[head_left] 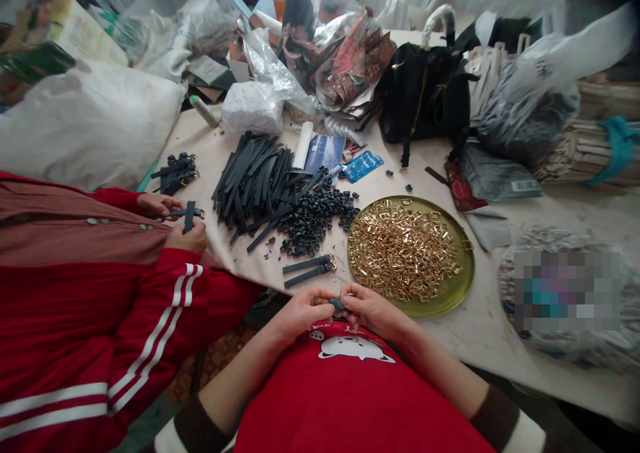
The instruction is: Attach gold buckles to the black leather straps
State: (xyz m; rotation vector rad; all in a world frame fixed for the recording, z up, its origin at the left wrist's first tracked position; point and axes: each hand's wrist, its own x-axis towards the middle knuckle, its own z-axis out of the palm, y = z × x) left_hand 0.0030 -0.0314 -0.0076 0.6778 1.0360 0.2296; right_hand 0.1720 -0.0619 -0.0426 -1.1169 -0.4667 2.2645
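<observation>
Close in front of my red shirt, my left hand (306,314) and my right hand (369,308) meet with fingers pinched on one short dark strap piece (338,304). Most of that strap is covered by my fingers. Just beyond my left hand lie two dark straps with gold buckles (307,264). A round gold-coloured tray (463,266) heaped with small gold buckles (405,246) stands beyond my right hand. Farther off are a pile of small black strap loops (315,220) and a heap of long dark straps (253,180).
At left, a co-worker's hands (187,230) hold a dark strap with a buckle. A small bunch of buckled straps (175,173) lies near them. A black handbag (425,93), plastic-wrapped bundles (535,106) and a white roll (303,145) crowd the back of the table (565,206).
</observation>
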